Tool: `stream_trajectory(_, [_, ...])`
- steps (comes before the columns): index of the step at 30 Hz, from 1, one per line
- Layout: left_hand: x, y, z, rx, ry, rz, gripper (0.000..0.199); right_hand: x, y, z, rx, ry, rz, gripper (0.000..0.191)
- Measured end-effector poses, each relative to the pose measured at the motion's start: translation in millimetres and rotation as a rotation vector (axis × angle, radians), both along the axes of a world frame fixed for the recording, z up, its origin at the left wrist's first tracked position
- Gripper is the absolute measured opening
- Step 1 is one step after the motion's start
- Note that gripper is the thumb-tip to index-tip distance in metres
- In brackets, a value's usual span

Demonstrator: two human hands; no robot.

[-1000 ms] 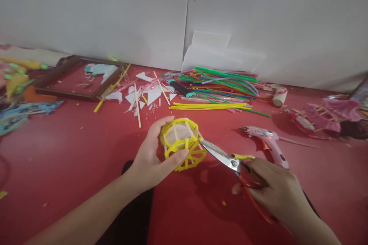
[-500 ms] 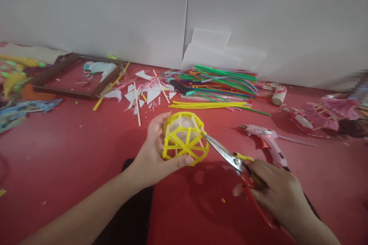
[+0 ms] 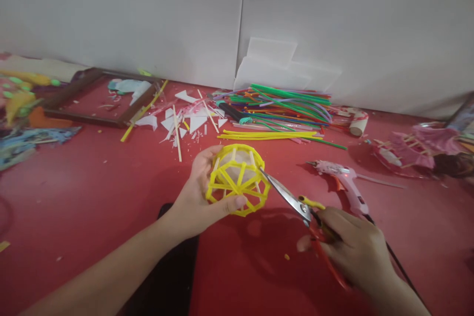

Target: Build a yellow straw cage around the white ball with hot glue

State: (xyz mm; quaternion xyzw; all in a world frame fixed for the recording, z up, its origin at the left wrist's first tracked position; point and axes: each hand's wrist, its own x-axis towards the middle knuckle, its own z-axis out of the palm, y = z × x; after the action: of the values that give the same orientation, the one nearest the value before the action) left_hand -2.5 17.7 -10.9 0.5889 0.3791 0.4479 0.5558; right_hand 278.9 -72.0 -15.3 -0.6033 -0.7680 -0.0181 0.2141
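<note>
My left hand (image 3: 207, 190) grips a small round yellow frame (image 3: 239, 187), built of pipe cleaners and short pale sticks, with the thumb across its spoked face. In my right hand (image 3: 355, 247) is a pair of scissors (image 3: 289, 197) with red handles. Their blades look closed or nearly so, and the tips are at the frame's upper right rim; contact is hard to make out. A short piece of yellow pipe cleaner (image 3: 311, 203) sticks out above the right-hand fingers, by the scissors' pivot.
A pink glue gun (image 3: 344, 177) lies to the right, its cord running toward me. Behind the frame are yellow pipe cleaners (image 3: 270, 135), a colourful pipe-cleaner pile (image 3: 289, 103) and white scraps (image 3: 196, 121). A brown wooden frame (image 3: 85, 117) lies left; a black object (image 3: 170, 266) lies beneath my left forearm.
The yellow frame has tilted slightly in my left hand, its spoked face shifting a little left. My right hand and the scissors have moved slightly left.
</note>
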Motion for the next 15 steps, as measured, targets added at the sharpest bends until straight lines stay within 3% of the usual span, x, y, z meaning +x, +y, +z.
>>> stream_trajectory(4, [0.2,-2.8,-3.6,-0.026,0.016,0.027,0.081,-0.6,2.9,5.3,0.014,0.096,0.005,0.015])
stream_trajectory(15, [0.1,-8.1,2.5,0.068,0.023,-0.022,0.078,6.2,5.7,1.6,-0.061,0.045,0.048,0.005])
